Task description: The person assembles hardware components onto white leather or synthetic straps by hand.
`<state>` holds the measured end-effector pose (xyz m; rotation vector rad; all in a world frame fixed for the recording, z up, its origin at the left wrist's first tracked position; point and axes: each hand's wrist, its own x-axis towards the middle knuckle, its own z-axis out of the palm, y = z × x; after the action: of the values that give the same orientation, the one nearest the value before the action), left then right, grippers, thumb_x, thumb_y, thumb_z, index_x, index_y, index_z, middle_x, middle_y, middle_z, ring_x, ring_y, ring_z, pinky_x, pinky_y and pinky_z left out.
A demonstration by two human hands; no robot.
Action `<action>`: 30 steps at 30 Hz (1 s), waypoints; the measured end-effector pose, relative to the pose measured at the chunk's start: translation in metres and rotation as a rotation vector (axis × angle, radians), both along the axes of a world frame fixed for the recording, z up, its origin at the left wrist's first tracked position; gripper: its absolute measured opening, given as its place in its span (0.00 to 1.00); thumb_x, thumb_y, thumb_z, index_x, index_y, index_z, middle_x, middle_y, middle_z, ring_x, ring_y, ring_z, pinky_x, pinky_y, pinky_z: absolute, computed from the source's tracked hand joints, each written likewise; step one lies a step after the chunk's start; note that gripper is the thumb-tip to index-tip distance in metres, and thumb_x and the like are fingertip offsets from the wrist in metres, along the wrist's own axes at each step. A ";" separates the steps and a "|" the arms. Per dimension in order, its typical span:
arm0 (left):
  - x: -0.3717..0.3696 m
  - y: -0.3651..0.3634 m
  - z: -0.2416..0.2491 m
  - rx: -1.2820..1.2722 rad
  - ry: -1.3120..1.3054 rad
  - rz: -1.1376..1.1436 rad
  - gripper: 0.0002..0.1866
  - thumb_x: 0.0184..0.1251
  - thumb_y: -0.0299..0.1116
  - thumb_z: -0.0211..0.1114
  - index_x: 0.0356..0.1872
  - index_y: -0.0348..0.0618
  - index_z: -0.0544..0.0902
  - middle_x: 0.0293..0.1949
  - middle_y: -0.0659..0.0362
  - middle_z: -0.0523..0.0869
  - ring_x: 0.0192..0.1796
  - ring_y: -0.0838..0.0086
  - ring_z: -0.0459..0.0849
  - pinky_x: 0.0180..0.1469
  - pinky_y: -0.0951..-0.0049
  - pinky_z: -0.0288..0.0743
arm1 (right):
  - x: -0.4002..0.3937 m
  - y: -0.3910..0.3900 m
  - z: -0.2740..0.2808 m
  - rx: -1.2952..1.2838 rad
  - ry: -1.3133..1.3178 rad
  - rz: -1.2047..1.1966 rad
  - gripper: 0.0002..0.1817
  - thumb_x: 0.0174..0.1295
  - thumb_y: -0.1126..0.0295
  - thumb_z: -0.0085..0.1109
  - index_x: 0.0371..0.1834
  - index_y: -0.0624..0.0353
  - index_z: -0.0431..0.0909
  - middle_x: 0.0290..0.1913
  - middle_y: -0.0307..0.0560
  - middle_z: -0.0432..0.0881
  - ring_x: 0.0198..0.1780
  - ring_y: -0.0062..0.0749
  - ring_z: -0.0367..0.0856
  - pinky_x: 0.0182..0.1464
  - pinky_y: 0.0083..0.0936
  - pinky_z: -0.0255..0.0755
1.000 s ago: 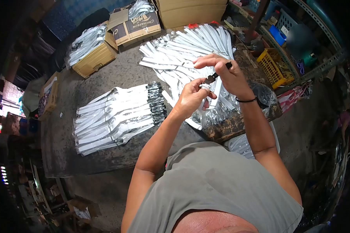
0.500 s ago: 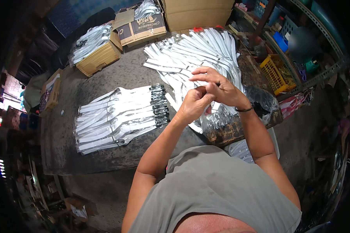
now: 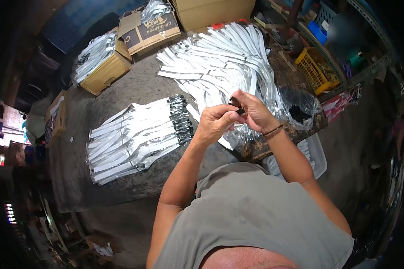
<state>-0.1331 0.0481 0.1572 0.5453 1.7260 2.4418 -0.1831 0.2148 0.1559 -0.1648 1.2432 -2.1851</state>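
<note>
My left hand (image 3: pixel 217 122) pinches a small black piece (image 3: pixel 240 111) between thumb and finger. Close beside it, my right hand (image 3: pixel 255 113) has its fingers closed on a second small black piece (image 3: pixel 233 99). Both hands are held over the near edge of a large fanned pile of white straps (image 3: pixel 229 58). To the left, a row of white straps in clear plastic (image 3: pixel 132 134) lies on the dark table (image 3: pixel 121 101), with black ends at its right side.
Open cardboard boxes holding white straps (image 3: pixel 105 71) (image 3: pixel 150 33) stand at the back left. A clear bag with black contents (image 3: pixel 300 107) lies right of my hands. A yellow basket (image 3: pixel 314 74) sits on the right, and a white tub (image 3: pixel 318 157) is below the table edge.
The view has shifted slightly. My right hand's fingers, spread before, have closed in beside my left hand, and small black pieces now show between the fingers.
</note>
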 end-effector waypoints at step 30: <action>0.005 0.007 0.013 -0.254 0.106 0.172 0.14 0.75 0.38 0.54 0.35 0.37 0.78 0.29 0.61 0.85 0.27 0.83 0.75 0.30 0.81 0.71 | 0.032 -0.004 0.058 0.417 0.815 -0.368 0.08 0.66 0.71 0.60 0.34 0.61 0.71 0.26 0.37 0.76 0.28 0.15 0.73 0.28 0.18 0.68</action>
<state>-0.1280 0.0553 0.1702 0.5250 2.1692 2.2834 -0.1516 0.2112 0.2140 -0.7571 2.2997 -2.1486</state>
